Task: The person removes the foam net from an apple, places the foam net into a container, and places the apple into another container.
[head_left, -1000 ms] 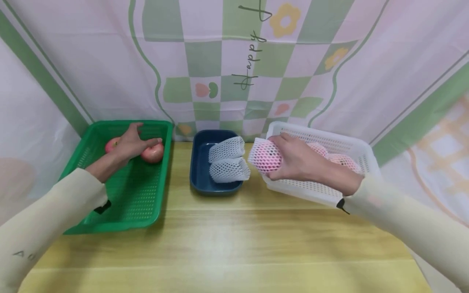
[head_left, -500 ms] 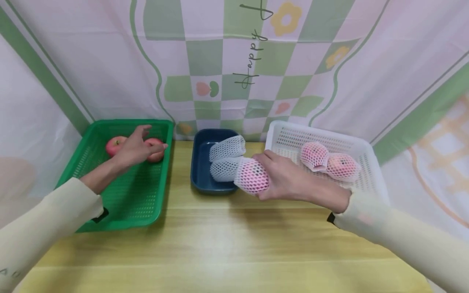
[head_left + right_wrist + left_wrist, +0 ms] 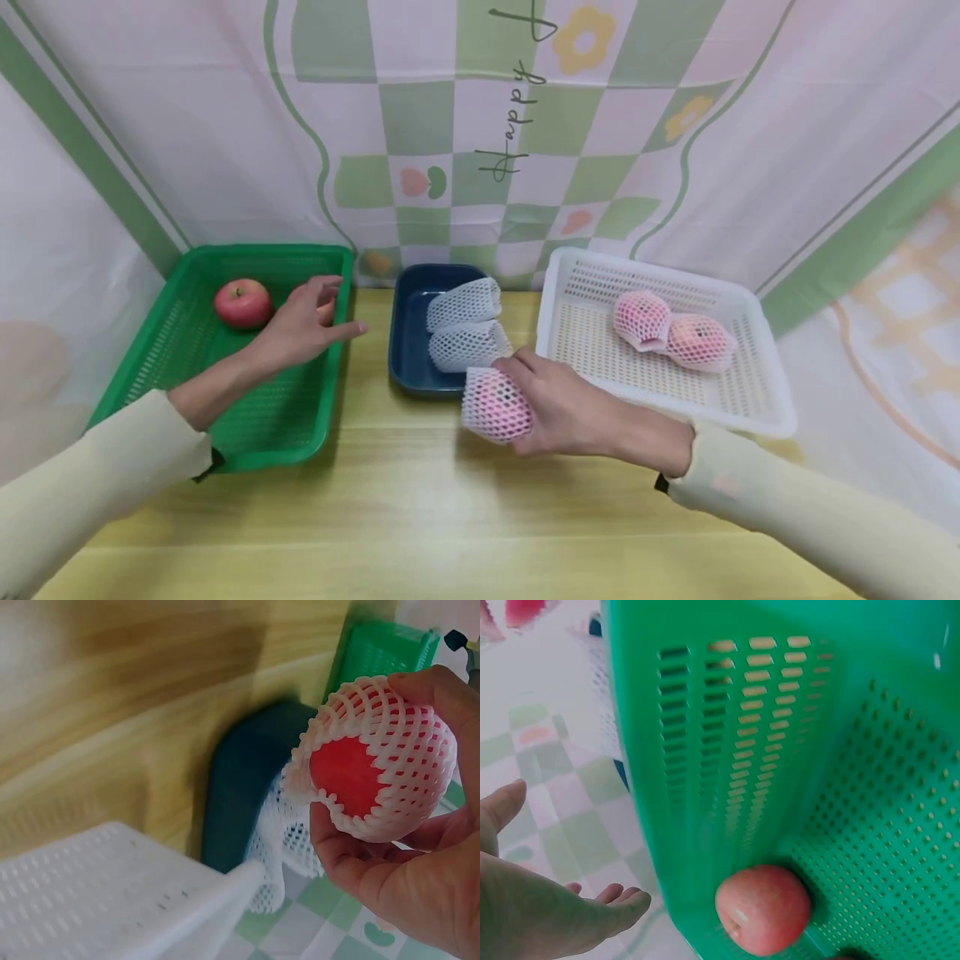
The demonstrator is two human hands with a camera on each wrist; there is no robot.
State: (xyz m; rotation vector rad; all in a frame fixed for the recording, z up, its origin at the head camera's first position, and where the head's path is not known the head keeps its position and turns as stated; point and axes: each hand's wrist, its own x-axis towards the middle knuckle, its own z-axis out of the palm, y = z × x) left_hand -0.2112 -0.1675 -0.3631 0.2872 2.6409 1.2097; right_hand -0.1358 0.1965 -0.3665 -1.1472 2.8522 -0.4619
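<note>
My right hand (image 3: 566, 408) grips an apple in a white foam net (image 3: 497, 406), held in front of the blue tray; in the right wrist view some bare red skin of this netted apple (image 3: 349, 776) shows at the net's opening. My left hand (image 3: 300, 325) is above the right side of the green basket (image 3: 318, 417), its fingers spread and holding nothing. One red apple (image 3: 243, 303) lies in that basket. A second apple (image 3: 763, 909), partly hidden by the left hand in the head view, lies by the basket wall.
Two foam nets (image 3: 465, 325) lie in the blue tray (image 3: 405, 333), partly over its right rim. Two netted apples (image 3: 701, 340) sit in the white basket (image 3: 577, 333) at the right. Wooden table (image 3: 420, 517) runs along the front; a patterned cloth (image 3: 420, 117) hangs behind.
My right hand has carried the netted apple from over the white basket left and toward me, to the table's middle. My left hand has shifted slightly right and away from the apples.
</note>
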